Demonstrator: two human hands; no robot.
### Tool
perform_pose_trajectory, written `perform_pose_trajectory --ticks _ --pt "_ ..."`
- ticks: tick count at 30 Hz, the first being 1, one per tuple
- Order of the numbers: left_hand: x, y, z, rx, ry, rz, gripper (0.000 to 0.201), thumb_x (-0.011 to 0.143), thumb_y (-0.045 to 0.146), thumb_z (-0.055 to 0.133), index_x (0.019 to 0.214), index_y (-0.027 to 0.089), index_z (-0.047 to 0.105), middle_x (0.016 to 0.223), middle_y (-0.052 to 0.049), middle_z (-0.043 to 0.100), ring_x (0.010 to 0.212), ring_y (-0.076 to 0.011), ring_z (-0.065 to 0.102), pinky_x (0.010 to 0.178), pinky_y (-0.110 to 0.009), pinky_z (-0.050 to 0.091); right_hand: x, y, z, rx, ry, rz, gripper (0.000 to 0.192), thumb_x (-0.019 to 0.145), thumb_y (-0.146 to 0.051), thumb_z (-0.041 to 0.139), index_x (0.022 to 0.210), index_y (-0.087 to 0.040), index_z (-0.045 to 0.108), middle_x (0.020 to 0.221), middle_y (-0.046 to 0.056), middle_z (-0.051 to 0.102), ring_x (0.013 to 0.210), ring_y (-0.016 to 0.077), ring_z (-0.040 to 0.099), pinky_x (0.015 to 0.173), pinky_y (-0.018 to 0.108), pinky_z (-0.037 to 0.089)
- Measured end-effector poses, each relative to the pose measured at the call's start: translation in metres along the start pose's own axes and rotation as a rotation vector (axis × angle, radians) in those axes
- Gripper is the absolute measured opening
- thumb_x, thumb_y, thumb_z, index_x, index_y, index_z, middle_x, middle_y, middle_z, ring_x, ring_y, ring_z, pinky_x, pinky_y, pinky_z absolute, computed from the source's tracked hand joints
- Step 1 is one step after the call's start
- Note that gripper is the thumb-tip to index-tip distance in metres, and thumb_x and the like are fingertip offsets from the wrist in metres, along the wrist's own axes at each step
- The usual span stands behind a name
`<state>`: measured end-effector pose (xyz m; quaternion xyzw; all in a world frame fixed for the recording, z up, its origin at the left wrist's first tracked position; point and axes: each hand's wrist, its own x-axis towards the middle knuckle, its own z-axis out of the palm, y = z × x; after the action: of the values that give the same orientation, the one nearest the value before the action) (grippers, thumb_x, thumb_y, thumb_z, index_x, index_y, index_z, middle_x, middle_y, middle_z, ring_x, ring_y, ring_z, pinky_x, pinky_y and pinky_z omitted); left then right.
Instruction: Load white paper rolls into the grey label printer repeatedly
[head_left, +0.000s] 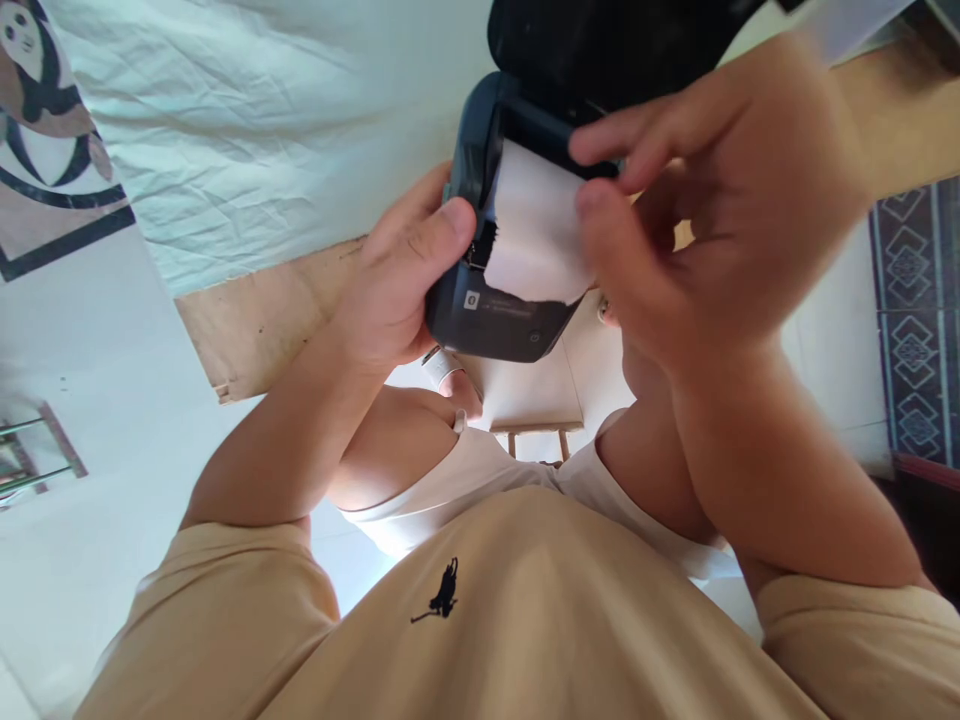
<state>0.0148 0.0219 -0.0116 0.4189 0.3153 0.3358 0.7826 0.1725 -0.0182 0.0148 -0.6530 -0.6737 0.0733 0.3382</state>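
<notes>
Printer (517,333) sits up in the air between both hands, above the lap, near the edge of the cloth-covered table. Left hand (405,265) has it gripped along its left side: thumb on the casing, pointing in toward the bay, other fingers mostly out of sight behind/under the body. Lid (600,45) is open, swung up at the far side.

Paper (538,225) comes out of the bay and lies over the near lip, ragged near edge, just right of the left thumb and not touching it.

Right hand (720,210) is over the printer's right side. Thumb and index are a narrow gap apart; thumb tip overlaps the paper's right edge. Can't tell if it's pinching the paper or only passing in front of it. Motion blur on that hand doesn't help.

Hidden/cut off: right hand covers the printer's right side and part of the paper's edge. Inside of the bay is dark, mostly behind paper, so the roll isn't readable. Lid runs off the top of the view. Small print on the front is illegible; a small square mark and a round button symbol do show.

Cloth (262,130) also cut at the top.
</notes>
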Motion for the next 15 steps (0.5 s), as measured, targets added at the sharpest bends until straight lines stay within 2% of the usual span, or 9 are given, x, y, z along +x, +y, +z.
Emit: perform_pose_trajectory --ticks 3,7,9,12,15 --pt "-0.001 0.0 -0.002 0.121 -0.012 -0.009 0.041 0.074 0.044 0.048 0.106 0.018 0.051 0.079 -0.005 0.054 0.077 -0.0143 0.055 0.07 -0.03 0.045 0.0 -0.002 -0.003 -0.171 -0.179 -0.01 0.021 0.076 -0.035 0.037 0.084 -0.021 0.05 0.08 -0.009 0.054 0.059 -0.0071 0.038 0.06 0.012 0.027" --pt "-0.004 0.003 -0.004 0.189 -0.008 -0.033 0.043 0.075 0.045 0.045 0.109 0.019 0.048 0.071 -0.004 0.051 0.068 -0.0108 0.051 0.057 -0.024 0.039 0.004 -0.008 -0.011 -0.309 -0.397 -0.001 0.023 0.073 -0.04 0.041 0.09 -0.026 0.049 0.071 -0.007 0.052 0.056 -0.0045 0.032 0.059 0.014 0.019" --pt "-0.004 0.004 -0.004 0.203 -0.026 -0.045 0.042 0.074 0.043 0.047 0.109 0.021 0.048 0.07 -0.004 0.052 0.066 -0.0112 0.05 0.055 -0.022 0.037 0.005 -0.009 -0.014 -0.351 -0.477 0.011 0.029 0.071 -0.044 0.043 0.094 -0.027 0.046 0.072 -0.007 0.051 0.056 -0.0035 0.031 0.058 0.014 0.019" --pt "-0.004 0.005 -0.002 0.191 -0.019 -0.043 0.045 0.075 0.041 0.045 0.115 0.019 0.044 0.072 -0.004 0.053 0.07 -0.0124 0.052 0.061 -0.026 0.04 0.005 -0.008 -0.015 -0.273 -0.471 0.013 0.037 0.066 -0.044 0.049 0.098 -0.028 0.043 0.084 -0.008 0.053 0.054 -0.004 0.034 0.056 0.014 0.026" --pt "-0.003 0.005 0.001 0.105 0.013 -0.015 0.045 0.073 0.04 0.049 0.113 0.019 0.046 0.074 -0.005 0.055 0.081 -0.0191 0.056 0.071 -0.031 0.042 0.004 -0.003 -0.019 -0.084 -0.412 0.025 0.042 0.063 -0.041 0.053 0.101 -0.029 0.042 0.093 -0.008 0.053 0.055 -0.0044 0.038 0.051 0.014 0.031"
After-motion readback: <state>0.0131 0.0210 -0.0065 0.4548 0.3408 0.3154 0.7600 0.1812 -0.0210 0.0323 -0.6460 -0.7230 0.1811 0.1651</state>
